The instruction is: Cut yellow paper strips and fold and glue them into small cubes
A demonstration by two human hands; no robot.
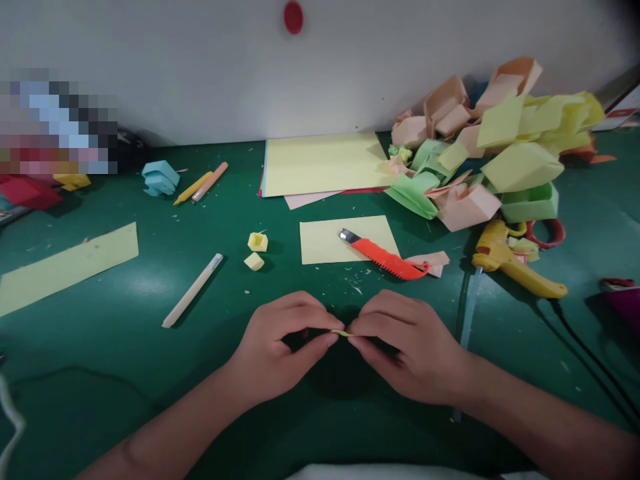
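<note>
- Together, our left grip [285, 343] and right grip [407, 347] pinched a small piece of yellow paper [342, 333], thumb and fingertips pressed to either end; it sat between the two, over the green worktop [230, 220].
- Just beyond the right grip we had an orange cutter [385, 259], its metal end on a pale yellow sheet [323, 241] and its handle reaching past the edge to a pink scrap [437, 263].
- Beyond the left grip, near each other, we had a hollow yellow paper cup [258, 241] and a small folded yellow block [254, 261].
- Left of the left grip we saw a white stick [193, 291] lying aslant, and farther out a long pale green strip [70, 263].
- Right of the right grip lay our yellow glue gun [520, 267], its black cord [557, 310] trailing off to the right; from its nose a clear stick [470, 310] ran down and passed beneath our right wrist [463, 373].
- Farther beyond the right grip we had a heap of folded coloured papers [523, 167], just beside a stack of sheets [325, 163] with yellow on top.
- Well beyond the left grip we saw two pens [210, 181] side by side and, near them, a blue folded paper [160, 178].
</note>
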